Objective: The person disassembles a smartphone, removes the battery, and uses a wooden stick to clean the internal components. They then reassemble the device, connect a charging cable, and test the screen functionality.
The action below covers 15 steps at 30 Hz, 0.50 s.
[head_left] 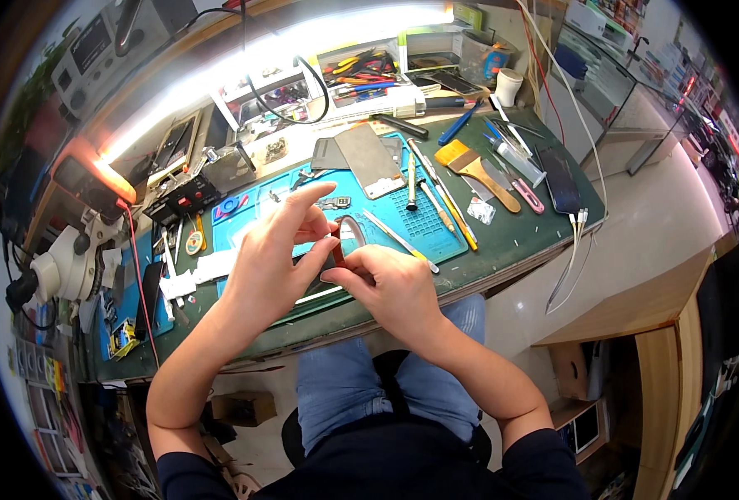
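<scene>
Right hand (394, 287) — nearest the body, over the near edge of the bench; fingers curled, thumb and forefinger pinched on the lower end of a small dark-red part (338, 254).

Left hand (274, 267) — just beside it, thumb and middle finger closed on the same part from the other side, forefinger stretched out straight and touching nothing.

Red part — held between both hands, just above the blue mat (424, 221), in front of a pale oval piece (353, 233) lying on it. Thin and narrow; by the look of it light, and stiff rather than soft (what it is made of cannot be told at this size). Probably fragile and easy to flick away — best gripped by its edges near the ends, as both hands grip it, with gentle pressure only.

On the mat, past the hands: a grey flat panel (368, 160), a screwdriver (412, 185), slim probes and tweezers.

Right of the mat on the green bench (503, 242): a brush (476, 171) with a wooden handle, a dark phone (561, 179), white cables hanging over the edge.

Left: a microscope (65, 262) and a black fixture (188, 196).

Far edge: a tray of pliers (361, 75) under a bright strip light (303, 46), instruments beyond it.
</scene>
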Each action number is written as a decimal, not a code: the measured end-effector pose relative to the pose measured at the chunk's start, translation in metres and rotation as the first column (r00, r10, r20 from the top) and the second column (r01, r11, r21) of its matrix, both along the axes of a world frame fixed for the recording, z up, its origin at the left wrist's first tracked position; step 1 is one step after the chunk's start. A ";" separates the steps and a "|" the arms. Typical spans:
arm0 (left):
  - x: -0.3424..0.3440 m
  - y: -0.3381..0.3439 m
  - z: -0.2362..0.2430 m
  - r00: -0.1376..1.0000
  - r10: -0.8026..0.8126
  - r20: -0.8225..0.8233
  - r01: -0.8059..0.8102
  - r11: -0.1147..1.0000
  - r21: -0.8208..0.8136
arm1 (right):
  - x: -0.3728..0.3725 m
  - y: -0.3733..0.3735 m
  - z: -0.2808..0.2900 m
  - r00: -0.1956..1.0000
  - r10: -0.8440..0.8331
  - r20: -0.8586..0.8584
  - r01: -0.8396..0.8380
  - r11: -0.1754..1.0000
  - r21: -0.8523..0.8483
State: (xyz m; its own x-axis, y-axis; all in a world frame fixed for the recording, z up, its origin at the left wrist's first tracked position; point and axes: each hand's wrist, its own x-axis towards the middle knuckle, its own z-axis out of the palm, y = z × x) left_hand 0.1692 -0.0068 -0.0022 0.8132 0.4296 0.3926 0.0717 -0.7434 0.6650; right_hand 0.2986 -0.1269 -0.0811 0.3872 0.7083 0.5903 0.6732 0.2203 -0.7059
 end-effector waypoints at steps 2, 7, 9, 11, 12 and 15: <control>0.000 0.002 0.000 1.000 -0.016 0.009 0.015 1.000 0.018 | 0.001 -0.001 0.000 1.000 0.003 0.003 -0.003 1.000 -0.007; 0.000 0.006 -0.004 0.999 -0.031 0.019 0.029 0.996 0.086 | 0.001 -0.001 0.000 1.000 0.002 0.023 -0.002 1.000 0.001; -0.001 0.006 -0.006 0.999 -0.036 0.040 0.032 0.994 0.100 | 0.001 -0.002 0.001 1.000 0.000 0.027 0.000 1.000 0.006; 0.000 0.006 -0.007 0.998 -0.037 0.042 0.031 0.992 0.123 | 0.001 -0.002 0.001 1.000 -0.004 0.023 0.004 1.000 0.001; 0.000 0.006 -0.007 0.999 -0.033 0.034 0.028 0.989 0.143 | 0.002 -0.002 0.001 1.000 -0.005 0.025 0.005 1.000 -0.002; 0.000 0.005 -0.007 0.999 -0.022 0.039 0.016 0.986 0.165 | 0.001 -0.002 0.000 1.000 0.000 0.029 0.000 1.000 -0.002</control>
State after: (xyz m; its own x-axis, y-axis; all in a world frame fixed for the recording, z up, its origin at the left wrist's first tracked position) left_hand 0.1693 -0.0022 -0.0087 0.8028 0.3412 0.4890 0.0323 -0.8438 0.5357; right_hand 0.3001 -0.1289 -0.0807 0.3698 0.7095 0.5998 0.6936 0.2188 -0.6864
